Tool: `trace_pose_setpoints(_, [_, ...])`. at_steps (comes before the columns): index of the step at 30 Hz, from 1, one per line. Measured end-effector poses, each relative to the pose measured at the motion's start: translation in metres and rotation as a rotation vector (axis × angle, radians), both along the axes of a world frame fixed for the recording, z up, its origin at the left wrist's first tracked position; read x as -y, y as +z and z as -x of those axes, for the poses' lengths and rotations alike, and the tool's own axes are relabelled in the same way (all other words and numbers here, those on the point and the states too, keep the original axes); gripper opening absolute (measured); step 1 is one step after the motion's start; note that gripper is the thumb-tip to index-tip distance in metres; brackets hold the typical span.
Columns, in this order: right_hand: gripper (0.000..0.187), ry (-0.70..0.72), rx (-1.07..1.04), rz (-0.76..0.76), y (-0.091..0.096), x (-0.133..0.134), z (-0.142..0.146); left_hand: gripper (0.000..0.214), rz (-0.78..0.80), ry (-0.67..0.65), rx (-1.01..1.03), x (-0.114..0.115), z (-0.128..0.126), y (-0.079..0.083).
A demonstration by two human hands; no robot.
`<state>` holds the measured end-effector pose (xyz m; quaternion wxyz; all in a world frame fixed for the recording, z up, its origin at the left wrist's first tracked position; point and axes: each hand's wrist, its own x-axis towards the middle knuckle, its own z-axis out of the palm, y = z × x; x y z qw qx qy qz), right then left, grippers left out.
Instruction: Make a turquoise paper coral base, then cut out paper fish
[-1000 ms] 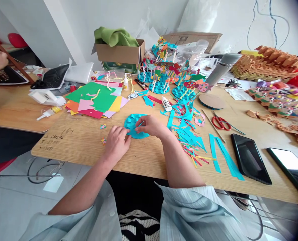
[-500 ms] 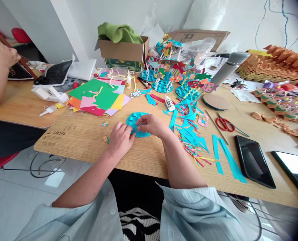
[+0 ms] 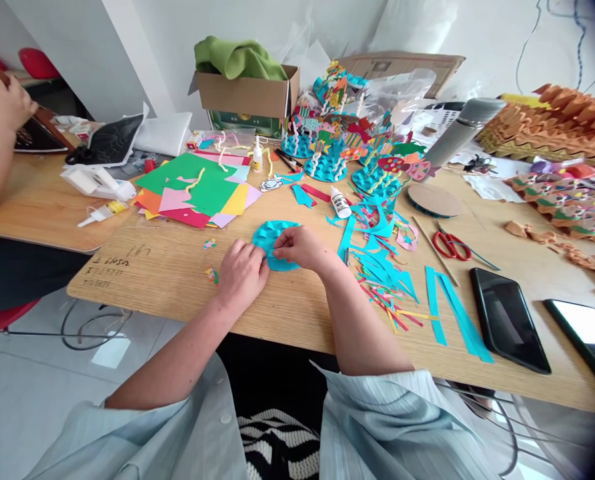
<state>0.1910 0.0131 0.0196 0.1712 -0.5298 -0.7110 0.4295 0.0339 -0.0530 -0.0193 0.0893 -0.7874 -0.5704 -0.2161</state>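
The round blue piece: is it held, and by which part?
The left hand is at the near left edge of the round blue piece, the right hand over its middle and right side; whether either grips it cannot be told.

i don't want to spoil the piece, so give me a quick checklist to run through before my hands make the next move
1. Left hand at the blue disc: ok, at its near left edge.
2. Right hand at the disc: ok, fingertips brought together over its surface.
3. Anything pinched in the right hand: cannot tell, the fingers hide it.
4. Space to the right free of offcuts: not ok, blue paper scraps lie beyond the right hand.
5. Red-handled scissors away from the disc: ok, lying well to the right.
6. Glue under the disc's raised bits: cannot tell at this size.
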Motion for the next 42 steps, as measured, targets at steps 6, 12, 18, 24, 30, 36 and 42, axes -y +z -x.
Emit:
trace_pose_setpoints(6, [0.006, -0.001, 0.148, -0.14, 0.001, 0.002, 0.003, 0.003, 0.004, -0.006, 0.04, 0.001, 0.002, -0.003])
trace_pose_setpoints(12, [0.006, 0.01, 0.214, -0.142, 0.0, 0.004, 0.005, 0.006, 0.024, 0.0, 0.101, 0.003, 0.005, -0.004])
trace_pose_setpoints(18, [0.005, 0.015, 0.284, -0.162, 0.0, 0.007, 0.007, 0.013, 0.036, -0.012, 0.135, 0.006, 0.006, -0.004])
trace_pose_setpoints(24, [0.005, 0.01, 0.327, -0.235, -0.005, 0.009, 0.007, 0.019, 0.049, -0.018, 0.126, 0.007, 0.006, -0.001])
trace_pose_setpoints(30, [0.005, -0.001, 0.358, -0.269, -0.004, 0.011, 0.008, 0.023, 0.046, -0.061, 0.146, 0.008, 0.007, -0.003])
trace_pose_setpoints(36, [0.005, -0.002, 0.402, -0.261, -0.003, 0.012, 0.009, 0.024, 0.07, -0.053, 0.146, 0.008, 0.008, -0.003])
trace_pose_setpoints(42, [0.006, -0.003, 0.43, -0.27, -0.003, 0.013, 0.01, 0.024, 0.073, -0.05, 0.149, 0.009, 0.008, -0.002])
